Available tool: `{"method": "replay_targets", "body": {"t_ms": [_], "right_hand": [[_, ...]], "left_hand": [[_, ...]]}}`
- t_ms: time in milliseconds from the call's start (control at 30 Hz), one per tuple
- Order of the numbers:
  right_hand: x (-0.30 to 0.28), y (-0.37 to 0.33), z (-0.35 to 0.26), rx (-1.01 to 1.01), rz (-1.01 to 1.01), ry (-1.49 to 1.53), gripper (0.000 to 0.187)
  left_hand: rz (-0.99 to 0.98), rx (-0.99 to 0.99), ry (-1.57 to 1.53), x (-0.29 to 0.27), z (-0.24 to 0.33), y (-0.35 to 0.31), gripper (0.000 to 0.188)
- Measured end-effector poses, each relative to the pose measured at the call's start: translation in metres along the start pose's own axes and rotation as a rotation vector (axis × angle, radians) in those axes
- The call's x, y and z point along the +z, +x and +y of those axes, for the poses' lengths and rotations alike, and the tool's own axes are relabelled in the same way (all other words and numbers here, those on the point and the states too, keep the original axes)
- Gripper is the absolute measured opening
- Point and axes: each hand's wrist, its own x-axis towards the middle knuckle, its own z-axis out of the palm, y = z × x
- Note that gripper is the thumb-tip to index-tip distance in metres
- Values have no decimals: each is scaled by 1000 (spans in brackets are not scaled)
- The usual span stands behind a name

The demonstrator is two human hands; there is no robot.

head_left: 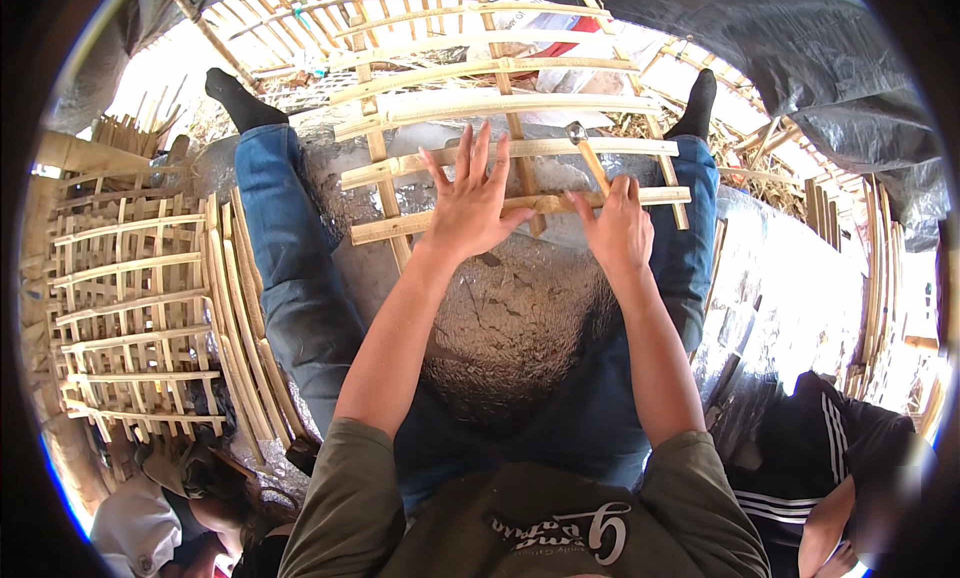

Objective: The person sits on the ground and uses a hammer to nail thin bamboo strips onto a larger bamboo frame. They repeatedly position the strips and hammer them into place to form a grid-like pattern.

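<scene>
A ladder-like bamboo frame (580, 104) of pale slats nailed across three longer strips lies between my outstretched legs. My left hand (470, 206) is spread over its near end, fingers apart and pointing away, the thumb along the nearest slat (385, 228). In my right hand (620, 228) is a hammer (592, 165), gripped by its wooden handle. Its metal head points away and to the left, over the second-nearest slat. The right thumb rests by the nearest slat. Whether a nail is under either hand, I cannot tell.
Finished bamboo lattices (140, 303) are stacked at the left, beside long loose bamboo strips (245, 328). Dark plastic sheeting (740, 38) hangs at the far right. Other people sit close by, one in a striped black garment (790, 468) at lower right, another at lower left.
</scene>
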Motion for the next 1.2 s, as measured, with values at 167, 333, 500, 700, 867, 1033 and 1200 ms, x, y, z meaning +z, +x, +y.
{"method": "replay_targets", "body": {"t_ms": [167, 333, 500, 700, 867, 1033, 1200], "right_hand": [[-2, 0, -1, 9, -12, 7, 62], [1, -2, 2, -1, -1, 22, 63], [0, -4, 0, -9, 2, 23, 64], [-4, -5, -4, -17, 14, 5, 64], [-1, -7, -6, -6, 26, -14, 63], [0, -6, -5, 9, 14, -14, 60], [-1, -4, -5, 11, 7, -12, 58]], "left_hand": [[-171, -24, 80, -2, 5, 2, 88], [-163, 0, 92, -6, 8, 0, 85], [-5, 110, 108, 3, -2, -4, 90], [86, 208, 80, 6, -3, -7, 98], [115, 191, 91, 10, -2, -6, 94], [64, 112, 90, 2, 13, -4, 95], [-8, 87, 139, -3, 18, -2, 100]]}}
